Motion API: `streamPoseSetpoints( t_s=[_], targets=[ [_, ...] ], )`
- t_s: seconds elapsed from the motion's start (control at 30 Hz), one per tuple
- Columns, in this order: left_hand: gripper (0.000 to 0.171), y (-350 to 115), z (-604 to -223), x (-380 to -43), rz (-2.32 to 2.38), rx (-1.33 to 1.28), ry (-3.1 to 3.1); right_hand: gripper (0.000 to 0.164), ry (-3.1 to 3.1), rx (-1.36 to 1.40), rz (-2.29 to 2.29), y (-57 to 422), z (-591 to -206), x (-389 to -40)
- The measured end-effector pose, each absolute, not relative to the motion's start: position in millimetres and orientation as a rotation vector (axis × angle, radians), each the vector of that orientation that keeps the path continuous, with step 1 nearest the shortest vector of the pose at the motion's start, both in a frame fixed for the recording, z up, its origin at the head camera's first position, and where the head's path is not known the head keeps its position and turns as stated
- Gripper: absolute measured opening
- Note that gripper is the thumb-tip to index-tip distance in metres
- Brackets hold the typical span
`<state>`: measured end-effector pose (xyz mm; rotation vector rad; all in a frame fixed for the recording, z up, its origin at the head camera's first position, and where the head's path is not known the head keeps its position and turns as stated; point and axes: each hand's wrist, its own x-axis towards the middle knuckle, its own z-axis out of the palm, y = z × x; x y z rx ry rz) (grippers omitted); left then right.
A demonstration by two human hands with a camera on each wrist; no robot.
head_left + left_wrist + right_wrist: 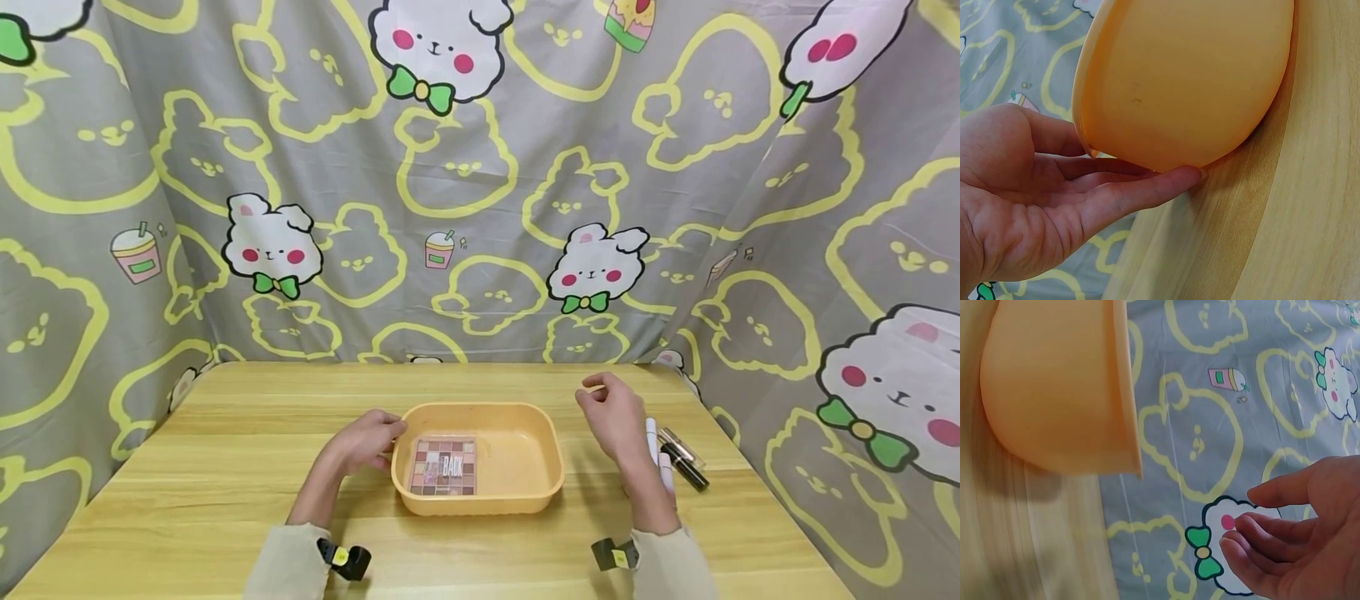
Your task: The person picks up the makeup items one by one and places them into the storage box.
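Observation:
A pale orange plastic basin (517, 502) stands on the table, with a square makeup palette (444, 467) lying at its left end. The palette shows a grid of coloured squares and the word "BACK". My left hand (367, 442) rests against the basin's left end. In the left wrist view its fingers stretch along the outer wall (1191, 81), and some fingertips are hidden behind the basin. My right hand (611, 412) is raised to the right of the basin, apart from it. Its fingers (1254, 559) hang loosely bent with nothing between them.
Beside my right forearm lie several slim items: white tubes (652, 442), a black tube (685, 467) and a clear tube with gold (675, 442). The forearm partly hides them. A patterned grey curtain (480, 300) stands behind the wooden table (285, 400).

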<state>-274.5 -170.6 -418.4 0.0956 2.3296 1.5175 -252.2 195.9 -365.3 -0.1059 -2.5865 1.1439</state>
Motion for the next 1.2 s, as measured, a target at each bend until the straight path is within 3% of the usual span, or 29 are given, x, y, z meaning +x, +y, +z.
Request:
streamPoseSetpoints(
  t_s=[1.2],
  targets=[
    [0.044, -171, -417, -274, 1.522, 0.096, 2.322, 0.047, -2.733, -0.227, 0.96, 237, -397, -269]
  ],
)
